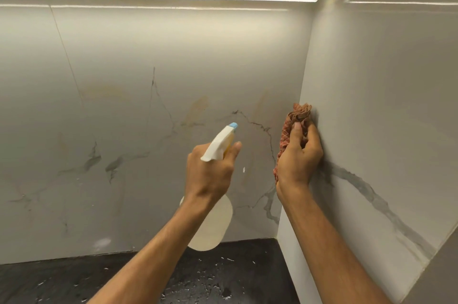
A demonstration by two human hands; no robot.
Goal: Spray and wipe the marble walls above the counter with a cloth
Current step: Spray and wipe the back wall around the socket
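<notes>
The marble walls (124,105) fill the frame above the dark tabletop (62,279). At centre the left hand (210,172) grips the spray bottle (213,229), nozzle toward the back wall; just right, the right hand (300,157) clutches the bunched cloth (298,113) against the side wall. Likely wiping; next needs sweeping strokes outward

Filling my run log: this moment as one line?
left hand grips spray bottle | right hand holds cloth against side wall
</notes>
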